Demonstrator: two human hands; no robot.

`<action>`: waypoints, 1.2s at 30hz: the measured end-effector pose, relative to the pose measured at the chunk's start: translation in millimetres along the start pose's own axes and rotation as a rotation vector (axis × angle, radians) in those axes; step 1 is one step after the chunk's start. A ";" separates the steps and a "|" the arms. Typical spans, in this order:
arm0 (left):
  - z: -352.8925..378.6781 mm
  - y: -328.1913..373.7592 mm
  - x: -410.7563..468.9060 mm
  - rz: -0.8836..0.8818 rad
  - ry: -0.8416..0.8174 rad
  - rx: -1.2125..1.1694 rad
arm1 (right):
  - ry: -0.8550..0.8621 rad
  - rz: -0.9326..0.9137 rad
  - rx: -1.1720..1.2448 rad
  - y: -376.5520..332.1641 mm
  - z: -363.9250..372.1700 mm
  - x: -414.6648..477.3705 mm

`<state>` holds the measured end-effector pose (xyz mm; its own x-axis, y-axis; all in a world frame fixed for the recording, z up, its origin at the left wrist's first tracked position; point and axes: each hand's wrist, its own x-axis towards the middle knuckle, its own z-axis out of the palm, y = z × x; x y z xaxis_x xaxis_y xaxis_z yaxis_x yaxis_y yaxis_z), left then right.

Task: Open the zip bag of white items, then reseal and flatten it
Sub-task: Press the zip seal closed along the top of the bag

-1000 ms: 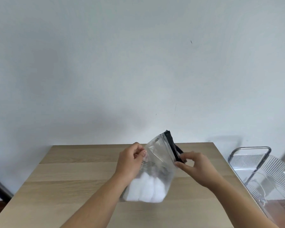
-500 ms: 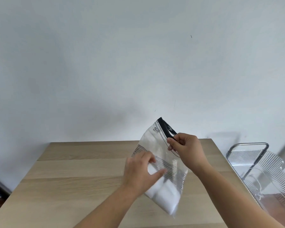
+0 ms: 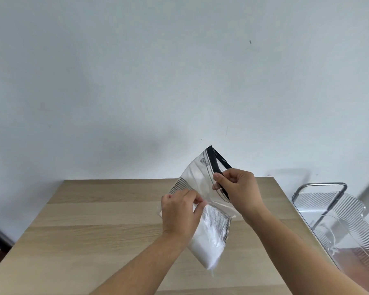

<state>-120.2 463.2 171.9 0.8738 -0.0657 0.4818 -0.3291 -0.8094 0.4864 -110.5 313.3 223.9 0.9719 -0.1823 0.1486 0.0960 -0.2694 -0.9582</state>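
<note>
Clear plastic zip bag of white items held tilted above the light wooden table; right hand pinches its parted black zip strip uppermost, left hand grips mid-body below.

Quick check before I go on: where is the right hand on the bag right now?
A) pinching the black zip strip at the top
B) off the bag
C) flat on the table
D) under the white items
A: the right hand pinches the black zip strip at the raised top of the bag.

Two bare forearms, no sleeves, left hand and right hand without rings or gloves
</note>
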 end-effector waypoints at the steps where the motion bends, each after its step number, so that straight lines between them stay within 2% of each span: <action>1: -0.6 -1.7 -0.4 -0.010 -0.015 0.004 | 0.025 -0.001 -0.001 -1.3 -2.3 2.9; 6: -3.9 -12.9 -0.6 -0.052 -0.057 -0.043 | 0.076 -0.017 -0.107 -5.5 -15.2 18.0; 11: -11.5 -19.0 9.2 -0.102 -0.037 -0.138 | -0.122 -0.111 -0.188 5.4 -24.6 12.8; 15: -19.2 -26.8 20.5 -0.174 -0.015 -0.185 | -0.279 -0.088 -0.337 19.9 -32.9 6.2; 20: -20.0 -29.8 27.1 -0.205 0.027 -0.187 | -0.174 -0.063 -0.339 22.3 -25.2 7.0; 24: -15.8 -19.2 15.4 -0.049 0.073 -0.157 | -0.096 -0.041 -0.251 9.5 -17.0 9.1; 27: -10.8 -10.6 3.0 0.089 -0.011 -0.099 | -0.035 -0.021 -0.209 3.2 -10.9 11.0; 30: -3.1 -3.5 -8.1 0.128 -0.093 -0.036 | 0.011 0.010 -0.175 0.7 -5.8 12.5; 36: 5.0 -1.0 -13.4 0.160 -0.025 0.062 | 0.064 0.032 -0.164 0.3 -3.4 12.0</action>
<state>-129.7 461.9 161.3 0.8211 -0.2103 0.5306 -0.4425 -0.8218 0.3590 -99.5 307.9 226.2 0.9577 -0.2519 0.1393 0.0240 -0.4124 -0.9107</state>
